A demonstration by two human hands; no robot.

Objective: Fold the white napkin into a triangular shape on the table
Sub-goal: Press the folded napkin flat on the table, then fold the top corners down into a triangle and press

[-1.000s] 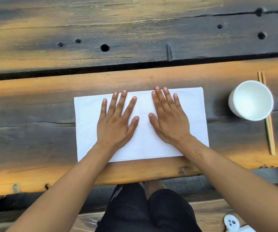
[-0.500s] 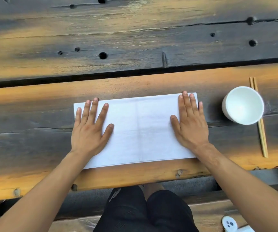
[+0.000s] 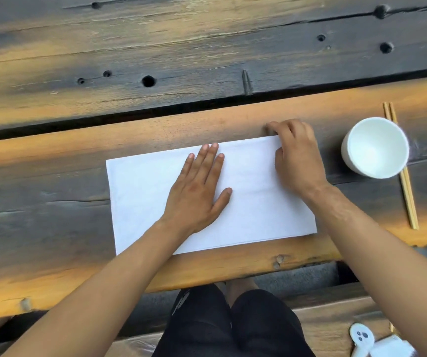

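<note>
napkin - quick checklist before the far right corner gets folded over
1. Napkin lying flat as a rectangle: ok.
2. Left hand pressing flat near the middle as an anchor: ok.
3. Right hand at the far right corner, fingers curled: ok.
4. Corner actually pinched: cannot tell, the fingers hide it.
5. White cup and chopsticks apart from the napkin: ok.

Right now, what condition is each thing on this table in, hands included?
white napkin: lying flat as a rectangle, not yet a triangle.
left hand: open, fingers straight, pressing flat on the napkin's middle.
right hand: fingers curled over the napkin's far right corner, seemingly gripping it.
white cup: upright, looks empty, right of the napkin.
chopsticks: lying side by side, partly behind the cup.
wooden table: weathered, cracked planks.
</note>
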